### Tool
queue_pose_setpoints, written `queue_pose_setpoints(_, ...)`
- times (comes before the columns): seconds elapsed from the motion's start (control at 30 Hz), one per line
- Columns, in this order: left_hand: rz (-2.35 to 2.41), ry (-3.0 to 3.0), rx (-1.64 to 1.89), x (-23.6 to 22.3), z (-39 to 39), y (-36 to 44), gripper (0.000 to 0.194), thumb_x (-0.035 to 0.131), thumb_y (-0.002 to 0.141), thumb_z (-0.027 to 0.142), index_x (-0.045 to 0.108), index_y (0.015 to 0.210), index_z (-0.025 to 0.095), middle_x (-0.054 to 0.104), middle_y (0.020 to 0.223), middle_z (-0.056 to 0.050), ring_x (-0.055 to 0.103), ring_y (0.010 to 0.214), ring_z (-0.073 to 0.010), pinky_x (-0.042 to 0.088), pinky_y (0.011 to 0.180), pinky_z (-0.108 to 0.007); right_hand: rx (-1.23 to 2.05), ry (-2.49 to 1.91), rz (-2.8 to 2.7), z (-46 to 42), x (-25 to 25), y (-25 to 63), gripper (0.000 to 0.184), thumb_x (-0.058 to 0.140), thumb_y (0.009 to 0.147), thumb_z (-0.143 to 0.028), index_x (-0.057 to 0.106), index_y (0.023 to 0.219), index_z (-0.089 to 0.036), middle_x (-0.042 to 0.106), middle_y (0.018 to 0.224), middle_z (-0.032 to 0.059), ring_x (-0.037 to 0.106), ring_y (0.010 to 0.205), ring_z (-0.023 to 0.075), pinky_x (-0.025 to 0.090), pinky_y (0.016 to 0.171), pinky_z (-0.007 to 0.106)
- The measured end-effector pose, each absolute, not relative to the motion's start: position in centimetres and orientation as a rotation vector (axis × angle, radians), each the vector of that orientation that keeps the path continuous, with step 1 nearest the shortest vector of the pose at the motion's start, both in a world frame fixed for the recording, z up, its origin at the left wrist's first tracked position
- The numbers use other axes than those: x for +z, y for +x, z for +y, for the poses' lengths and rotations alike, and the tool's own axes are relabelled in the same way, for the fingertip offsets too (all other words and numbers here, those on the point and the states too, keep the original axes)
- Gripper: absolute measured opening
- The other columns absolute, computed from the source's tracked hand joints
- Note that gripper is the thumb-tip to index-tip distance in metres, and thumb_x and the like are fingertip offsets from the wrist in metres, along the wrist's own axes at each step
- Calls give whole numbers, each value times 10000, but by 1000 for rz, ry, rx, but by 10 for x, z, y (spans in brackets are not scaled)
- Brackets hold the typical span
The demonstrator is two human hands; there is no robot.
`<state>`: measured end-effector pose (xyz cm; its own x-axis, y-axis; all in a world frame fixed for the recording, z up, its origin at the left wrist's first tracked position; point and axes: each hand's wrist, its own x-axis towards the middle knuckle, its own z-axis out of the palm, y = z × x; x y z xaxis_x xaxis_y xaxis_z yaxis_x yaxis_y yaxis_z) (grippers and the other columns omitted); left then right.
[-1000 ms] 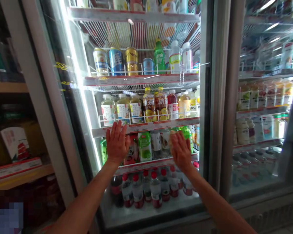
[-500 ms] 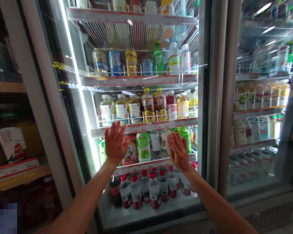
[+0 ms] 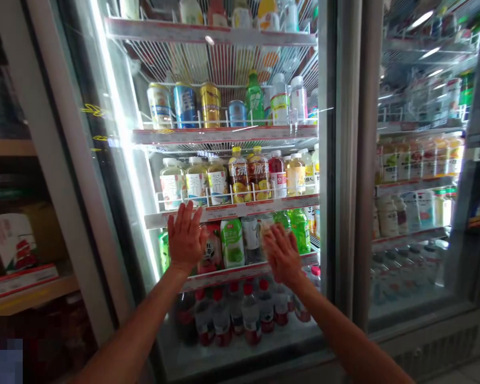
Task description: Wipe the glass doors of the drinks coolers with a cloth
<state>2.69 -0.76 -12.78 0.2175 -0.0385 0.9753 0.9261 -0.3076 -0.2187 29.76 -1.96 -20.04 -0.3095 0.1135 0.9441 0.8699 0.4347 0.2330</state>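
My left hand lies flat against the glass door of a lit drinks fridge, fingers stretched out and up, holding nothing. To its right, my right hand presses a pale cloth to the same glass. Only a small edge of the cloth shows past the fingertips; my hand covers the rest. Behind the glass, between my hands, stand a green-and-white bottle and a clear bottle with a pale label. A red-labelled bottle is partly hidden by my left hand.
A metal door frame borders the glass on the right, with a second fridge door beyond. Tea bottles, cans and red-capped bottles stand on shelves inside. An open shelf with boxed goods is at far left.
My right hand has slid left and slightly down over the glass with the cloth, closer to my left hand. My left hand stays against the door. The view has shifted slightly.
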Motion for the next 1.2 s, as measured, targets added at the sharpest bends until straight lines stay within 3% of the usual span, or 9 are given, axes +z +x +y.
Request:
queue_pose_setpoints(0.2,-875,-1539,-1297,-128,-6,28,595,466,816,231,271,1378,218,281,1440,-77,206,1348,-229,148,1103,-451,-812,-1028,-1061,1,-186,359,568,400,854,-213,226,1394,-198,281,1440,157,252,1336,273,292,1011,560)
queue_pose_setpoints(0.33,-876,-1555,-1313,-128,-6,28,572,455,822,241,291,1370,214,284,1438,-74,201,1349,-223,134,1107,-447,-848,-931,-1375,-10,-188,306,582,423,841,-190,234,1389,-243,235,1467,112,183,1361,259,278,1035,537)
queue_pose_setpoints(0.5,-869,-1546,-1288,-129,-6,27,580,461,817,241,289,1370,215,283,1440,-75,207,1348,-223,147,1103,-442,-942,-845,-1782,-21,-201,288,519,447,821,-155,373,1319,-278,307,1445,64,201,1358,223,248,1073,480)
queue_pose_setpoints(0.73,-881,-1533,-1301,-129,-6,29,587,463,815,234,282,1373,221,286,1439,-70,210,1348,-221,146,1104,-444,-849,-990,-1129,-1,-190,348,553,417,851,-201,260,1381,-206,320,1423,154,255,1337,268,303,1008,551)
queue_pose_setpoints(0.9,-878,-1539,-1289,-129,-6,28,594,462,816,232,271,1378,220,276,1443,-71,209,1348,-229,154,1099,-455,-887,-899,-1509,-12,-178,273,547,413,835,-161,306,1364,-250,273,1457,83,179,1364,242,251,1064,501)
queue_pose_setpoints(1.03,-870,-1544,-1286,-128,-6,26,590,462,817,236,275,1377,220,281,1440,-70,213,1347,-226,160,1098,-449,-978,-789,-1900,-23,-180,254,516,436,823,-165,379,1323,-279,344,1428,33,187,1364,205,209,1097,453)
queue_pose_setpoints(1.2,-868,-1547,-1306,-128,-6,28,580,463,819,239,286,1372,228,285,1440,-65,213,1346,-224,151,1102,-447,-909,-907,-1404,-9,-170,317,558,424,844,-165,278,1374,-257,314,1439,81,231,1350,229,254,1060,499)
